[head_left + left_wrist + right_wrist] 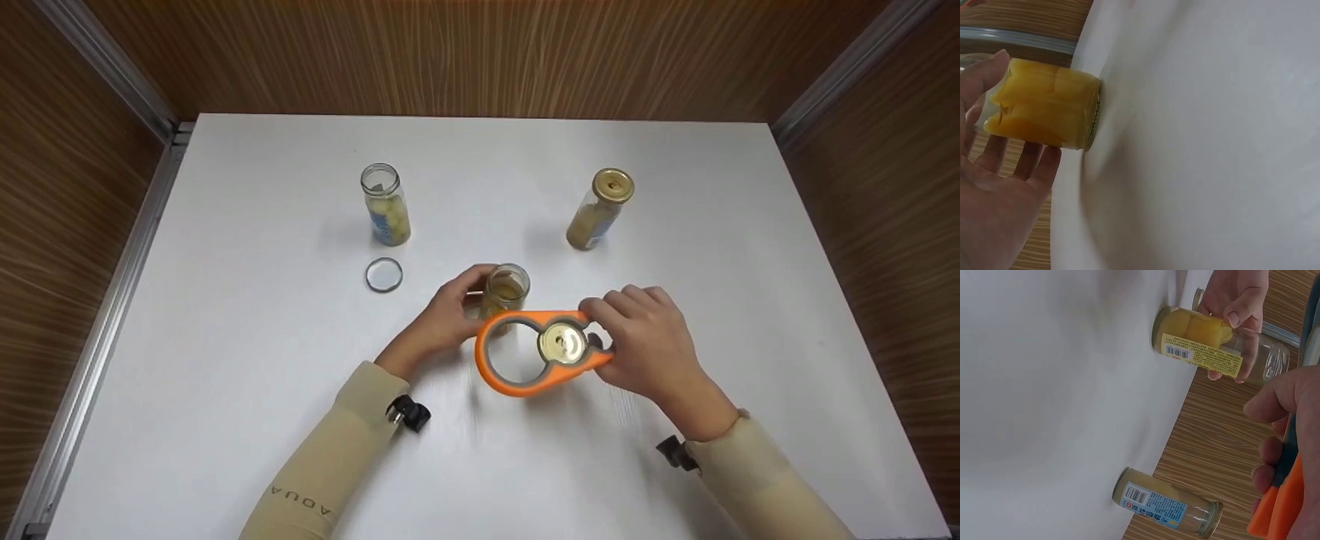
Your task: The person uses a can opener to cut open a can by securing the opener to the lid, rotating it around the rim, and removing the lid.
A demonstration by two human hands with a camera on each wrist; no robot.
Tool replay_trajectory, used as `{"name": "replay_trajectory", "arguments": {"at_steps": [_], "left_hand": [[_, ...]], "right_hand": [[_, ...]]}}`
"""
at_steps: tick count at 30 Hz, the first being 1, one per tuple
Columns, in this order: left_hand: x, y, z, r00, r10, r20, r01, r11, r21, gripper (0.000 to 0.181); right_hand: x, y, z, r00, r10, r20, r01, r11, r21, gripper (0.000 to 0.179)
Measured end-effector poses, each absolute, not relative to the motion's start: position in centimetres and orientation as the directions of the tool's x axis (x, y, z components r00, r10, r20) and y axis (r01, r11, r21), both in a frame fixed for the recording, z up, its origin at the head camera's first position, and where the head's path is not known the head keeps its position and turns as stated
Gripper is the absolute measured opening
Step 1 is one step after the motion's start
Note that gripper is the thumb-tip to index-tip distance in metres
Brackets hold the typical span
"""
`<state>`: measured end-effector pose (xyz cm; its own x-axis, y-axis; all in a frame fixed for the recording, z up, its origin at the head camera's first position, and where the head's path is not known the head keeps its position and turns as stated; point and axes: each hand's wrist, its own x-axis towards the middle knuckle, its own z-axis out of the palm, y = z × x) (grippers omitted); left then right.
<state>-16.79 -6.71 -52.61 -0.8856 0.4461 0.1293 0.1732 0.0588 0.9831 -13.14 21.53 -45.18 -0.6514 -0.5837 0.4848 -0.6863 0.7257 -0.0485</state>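
Observation:
My left hand grips a glass jar near the middle of the table, its mouth uncovered. Yellow fruit chunks fill its lower part, as the jar shows in the left wrist view. A yellow label is on the jar in the right wrist view. With my right hand I hold an orange and grey jar opener by its handles, just to the right of and in front of the jar. A gold lid sits within the opener's smaller ring, off the jar.
An uncovered jar of pale fruit stands at the back left, a loose lid lying in front of it. To the back right is a jar with a gold lid on. Wood-patterned walls border the white table.

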Motion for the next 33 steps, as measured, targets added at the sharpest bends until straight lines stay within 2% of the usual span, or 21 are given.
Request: {"name": "replay_trajectory", "arguments": {"at_steps": [5, 16, 26, 33], "left_hand": [[-17.4, -7.1, -52.8, -0.898, 0.410, 0.159, 0.196, 0.049, 0.979, 0.064], [-18.6, -7.1, -53.1, -0.948, 0.294, 0.124, 0.172, 0.144, 0.974, 0.070], [-20.0, -7.0, -52.8, -0.965, 0.245, 0.089, 0.132, 0.168, 0.977, 0.072], [-20.8, -7.0, -52.7, -0.976, 0.209, 0.059, 0.101, 0.200, 0.975, 0.075]], "right_hand": [[-13.1, 21.5, -45.3, -0.648, -0.588, 0.483, -0.690, 0.722, -0.046, 0.028], [-13.2, 21.9, -45.6, -0.663, -0.589, 0.462, -0.680, 0.732, -0.041, 0.026], [-13.2, 22.2, -45.8, -0.667, -0.595, 0.448, -0.680, 0.732, -0.039, 0.027], [-13.2, 22.2, -46.0, -0.645, -0.595, 0.479, -0.691, 0.723, -0.032, 0.026]]}}
